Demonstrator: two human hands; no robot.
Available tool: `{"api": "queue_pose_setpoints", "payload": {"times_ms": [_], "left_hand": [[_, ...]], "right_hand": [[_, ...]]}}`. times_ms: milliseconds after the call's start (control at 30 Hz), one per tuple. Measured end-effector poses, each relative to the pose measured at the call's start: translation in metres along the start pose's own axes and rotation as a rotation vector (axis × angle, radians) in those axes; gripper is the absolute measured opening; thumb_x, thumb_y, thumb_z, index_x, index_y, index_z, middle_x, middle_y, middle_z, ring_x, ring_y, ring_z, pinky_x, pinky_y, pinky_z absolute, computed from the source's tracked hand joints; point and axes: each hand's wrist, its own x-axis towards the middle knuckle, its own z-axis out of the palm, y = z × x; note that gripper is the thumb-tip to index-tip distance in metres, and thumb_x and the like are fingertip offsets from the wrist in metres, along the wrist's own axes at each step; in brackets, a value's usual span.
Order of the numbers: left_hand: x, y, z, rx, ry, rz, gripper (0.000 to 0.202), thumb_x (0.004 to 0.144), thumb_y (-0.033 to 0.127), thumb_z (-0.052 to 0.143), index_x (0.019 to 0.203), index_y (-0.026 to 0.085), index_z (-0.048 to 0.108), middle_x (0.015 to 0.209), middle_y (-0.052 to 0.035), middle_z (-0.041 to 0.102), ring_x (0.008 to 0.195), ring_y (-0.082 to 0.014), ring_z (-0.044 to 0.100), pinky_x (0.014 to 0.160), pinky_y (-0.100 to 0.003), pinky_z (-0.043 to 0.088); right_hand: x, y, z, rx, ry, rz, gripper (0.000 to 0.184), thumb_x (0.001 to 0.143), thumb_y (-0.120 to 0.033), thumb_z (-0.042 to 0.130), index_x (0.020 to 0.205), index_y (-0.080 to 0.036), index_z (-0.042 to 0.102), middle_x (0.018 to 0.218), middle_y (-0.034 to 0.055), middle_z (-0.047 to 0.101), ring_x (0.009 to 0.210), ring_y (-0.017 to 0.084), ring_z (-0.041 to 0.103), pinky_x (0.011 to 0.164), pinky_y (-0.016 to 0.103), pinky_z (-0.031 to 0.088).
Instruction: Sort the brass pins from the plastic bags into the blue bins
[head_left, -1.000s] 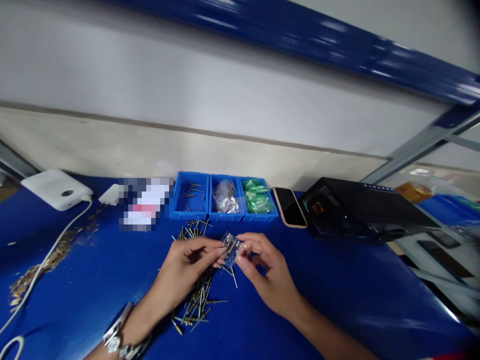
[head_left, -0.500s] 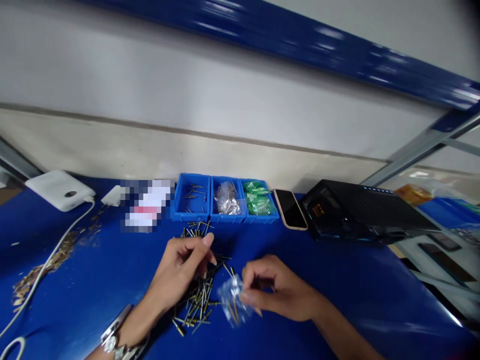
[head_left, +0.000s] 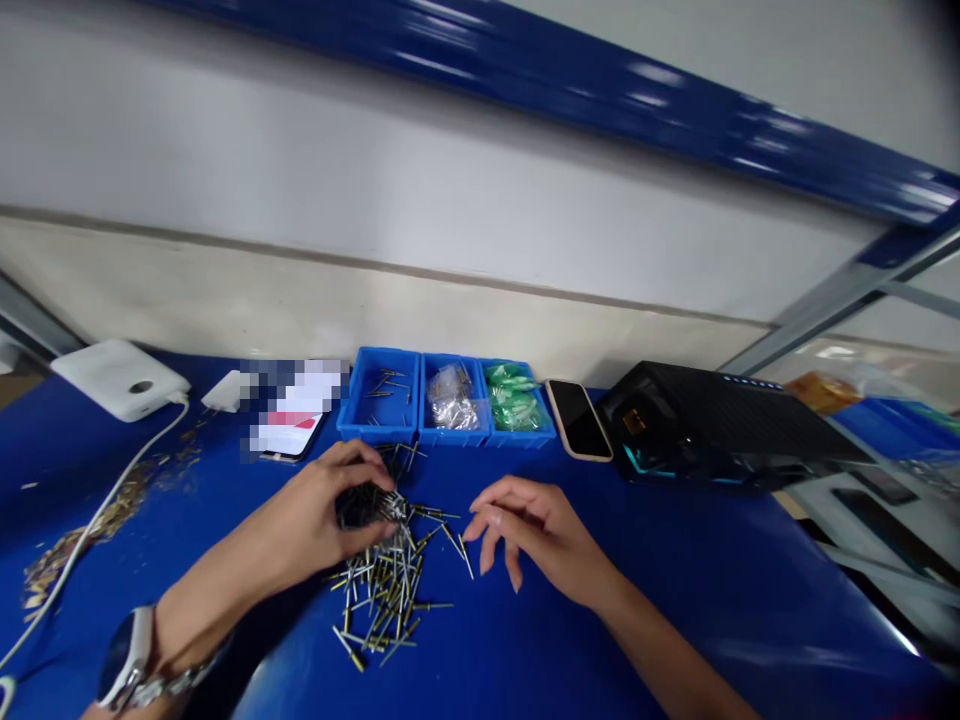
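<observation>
The hands are held apart. The left hand (head_left: 360, 510) is curved over the rivets (head_left: 386, 595), thumb and fingertips parted around a shiny clump; whether anything is gripped cannot be told. The right hand (head_left: 521, 530) is held near the pile's right edge, fingers loosely spread and bent, pointed toward the left. Three bins (head_left: 379, 434) are lined up beyond both hands.

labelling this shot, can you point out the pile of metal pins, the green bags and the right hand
Pile of metal pins (head_left: 386, 595): head view, middle of its near part.
Green bags (head_left: 516, 402): head view, middle of the heap in the bin.
Right hand (head_left: 551, 535): head view, back of the hand.
</observation>
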Motion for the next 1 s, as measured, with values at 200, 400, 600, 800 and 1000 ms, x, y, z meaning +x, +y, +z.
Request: {"api": "queue_pose_setpoints", "payload": {"times_ms": [200,400,600,800,1000], "left_hand": [[-0.004,-0.005,0.01,0.161,-0.115,-0.026,0.05,0.064,0.045,0.085,0.108,0.026,0.069,0.114,-0.0066,0.059,0.102,-0.029,0.057,0.09,-0.048,0.048],[-0.001,0.003,0.009,0.102,-0.061,0.1,0.027,0.098,0.034,0.049,0.107,0.024,0.072,0.105,-0.0065,0.06,0.093,-0.0205,0.059,0.081,-0.035,0.051],[0.004,0.004,0.008,-0.092,-0.005,0.107,0.029,0.099,0.032,0.046,0.101,0.022,0.073,0.1,-0.0069,0.066,0.087,-0.0184,0.064,0.079,-0.032,0.051],[0.009,0.028,0.019,-0.724,0.013,-0.203,0.027,0.091,0.042,0.058,0.093,0.017,0.068,0.074,-0.0033,0.068,0.063,-0.0137,0.061,0.061,-0.026,0.051],[0.012,0.042,0.037,-1.005,-0.062,-0.275,0.026,0.088,0.041,0.064,0.094,0.016,0.066,0.077,-0.005,0.07,0.061,-0.0123,0.061,0.06,-0.026,0.05]], "right_hand": [[-0.002,0.0,-0.002,-0.154,0.031,-0.004,0.015,0.093,-0.029,0.059,0.095,-0.016,0.066,0.081,0.0052,0.073,0.056,0.011,0.066,0.04,0.017,0.045],[-0.001,-0.002,0.0,-0.27,0.036,0.003,0.014,0.092,-0.027,0.057,0.094,-0.017,0.067,0.079,0.0039,0.073,0.058,0.011,0.064,0.045,0.019,0.045],[-0.002,-0.005,0.001,-0.432,0.034,-0.066,0.015,0.094,-0.025,0.054,0.094,-0.018,0.067,0.079,0.0031,0.073,0.062,0.012,0.064,0.052,0.023,0.047],[-0.006,0.006,0.01,-0.725,0.159,-0.314,0.049,0.087,-0.024,0.064,0.135,-0.027,0.052,0.091,0.0022,0.068,0.062,0.012,0.058,0.054,0.025,0.049],[-0.003,0.007,0.011,-0.887,0.167,-0.694,0.029,0.09,-0.015,0.062,0.116,-0.026,0.068,0.095,0.0053,0.072,0.08,0.017,0.064,0.072,0.032,0.052]]}}
